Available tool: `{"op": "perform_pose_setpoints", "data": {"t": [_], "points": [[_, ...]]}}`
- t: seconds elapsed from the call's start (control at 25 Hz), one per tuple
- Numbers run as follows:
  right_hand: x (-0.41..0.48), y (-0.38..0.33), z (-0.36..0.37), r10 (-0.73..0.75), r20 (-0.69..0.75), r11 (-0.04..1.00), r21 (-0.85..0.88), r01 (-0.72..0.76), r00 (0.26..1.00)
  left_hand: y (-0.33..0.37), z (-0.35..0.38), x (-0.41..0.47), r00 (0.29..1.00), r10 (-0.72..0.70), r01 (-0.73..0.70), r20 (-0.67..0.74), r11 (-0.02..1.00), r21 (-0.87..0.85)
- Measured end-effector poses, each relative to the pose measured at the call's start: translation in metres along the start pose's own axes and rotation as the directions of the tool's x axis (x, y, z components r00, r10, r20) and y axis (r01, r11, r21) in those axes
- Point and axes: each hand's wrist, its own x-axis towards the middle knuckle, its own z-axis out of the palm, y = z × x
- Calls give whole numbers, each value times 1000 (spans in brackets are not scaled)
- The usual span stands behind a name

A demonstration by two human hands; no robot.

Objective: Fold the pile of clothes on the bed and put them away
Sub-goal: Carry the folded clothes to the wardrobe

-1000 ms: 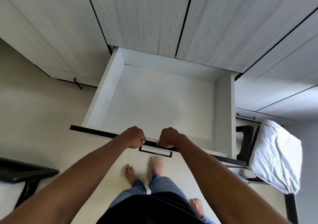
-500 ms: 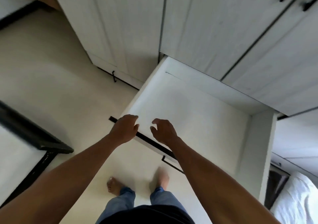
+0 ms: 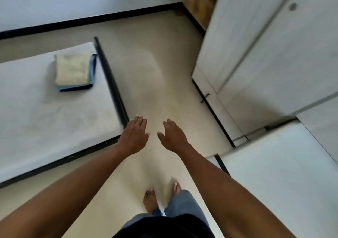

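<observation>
A small folded stack of clothes (image 3: pixel 73 72), cream cloth on top of blue pieces, lies on the white bed (image 3: pixel 45 120) at the left, close to its dark frame rail. My left hand (image 3: pixel 134 134) hangs over the floor by the bed's near corner with straight fingers and holds nothing. My right hand (image 3: pixel 172 135) is beside it, also flat and empty. The open white drawer (image 3: pixel 278 173) juts out at the lower right, below the wardrobe (image 3: pixel 265 58).
Pale floor (image 3: pixel 157 76) runs between the bed and the wardrobe. The bed's black frame rail (image 3: pixel 109 80) edges the walkway. A wooden piece of furniture (image 3: pixel 197 3) stands at the top by the wall. My bare feet are at the bottom centre.
Both hands let go of the drawer front and came away with the fingers straightened. The view swung left from the drawer to the bed and the folded stack.
</observation>
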Motion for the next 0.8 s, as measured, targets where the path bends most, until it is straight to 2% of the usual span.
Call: {"op": "perform_pose_setpoints", "data": {"t": [0.2,0.28,0.48,0.64,0.8], "points": [[92,-122,24,-271,182,942,-150,299,945,-128,-19,-27,953,-300,296,-50,952,-75],[122,-163,32,-332,236,912,-167,375,913,-164,-27,-38,918,-395,390,-42,916,-89],[190,-293,49,-516,388,763,-197,616,763,-265,-51,-75,734,-673,652,-98,737,-177],[229,-365,80,-537,447,723,-192,663,715,-330,-55,-96,653,-756,734,-50,647,-208],[262,-431,120,-507,490,717,-217,662,709,-413,-59,-112,652,-758,739,-24,643,-201]]}}
